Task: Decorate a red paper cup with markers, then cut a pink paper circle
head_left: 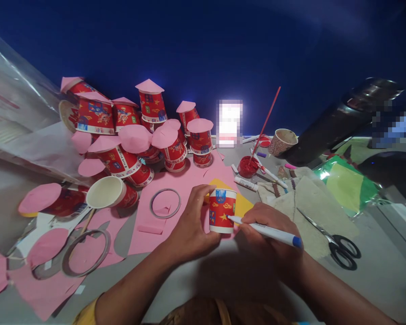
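Note:
My left hand (189, 225) is wrapped round a red paper cup (221, 210) that stands upside down on a yellow paper sheet (243, 203) and pink paper (186, 189). In my right hand (267, 225) is a white marker with a blue cap (267, 230); its tip touches the cup's lower right side. Both hands are closed on what they hold.
A pile of red cups with pink paper cone lids (138, 131) lies at the back left. Tape rings (165, 203) (86, 253) rest on pink scraps. Black scissors (338, 243) lie right on cloth. A red paint cup with a stick (248, 166), markers and a brown cup (282, 141) stand behind.

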Demonstrator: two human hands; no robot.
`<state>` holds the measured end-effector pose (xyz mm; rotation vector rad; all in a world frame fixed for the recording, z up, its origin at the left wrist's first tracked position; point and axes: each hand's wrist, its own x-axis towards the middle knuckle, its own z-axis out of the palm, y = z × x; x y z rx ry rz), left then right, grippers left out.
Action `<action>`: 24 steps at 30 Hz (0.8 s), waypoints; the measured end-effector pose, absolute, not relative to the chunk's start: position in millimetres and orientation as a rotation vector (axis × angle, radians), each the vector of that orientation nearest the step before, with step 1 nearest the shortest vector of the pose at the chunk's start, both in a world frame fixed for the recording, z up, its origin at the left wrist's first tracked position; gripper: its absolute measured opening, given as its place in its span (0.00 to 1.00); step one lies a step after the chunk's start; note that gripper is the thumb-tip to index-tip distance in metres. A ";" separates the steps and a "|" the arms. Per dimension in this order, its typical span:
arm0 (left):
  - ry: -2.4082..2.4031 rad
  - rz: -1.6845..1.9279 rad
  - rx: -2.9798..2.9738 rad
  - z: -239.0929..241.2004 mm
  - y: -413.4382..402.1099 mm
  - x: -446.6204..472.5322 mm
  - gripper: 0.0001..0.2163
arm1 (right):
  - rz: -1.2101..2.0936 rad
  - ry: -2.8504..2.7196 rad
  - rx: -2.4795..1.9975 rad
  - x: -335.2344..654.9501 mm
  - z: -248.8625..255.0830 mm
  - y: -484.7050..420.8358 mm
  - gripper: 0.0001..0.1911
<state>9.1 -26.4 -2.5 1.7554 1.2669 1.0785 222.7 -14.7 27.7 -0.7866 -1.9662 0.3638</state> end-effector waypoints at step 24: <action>1.273 1.083 1.707 0.0 -24.3 7.0 0.39 | 0.454 -1.988 -0.720 221.7 29.5 -15.3 0.08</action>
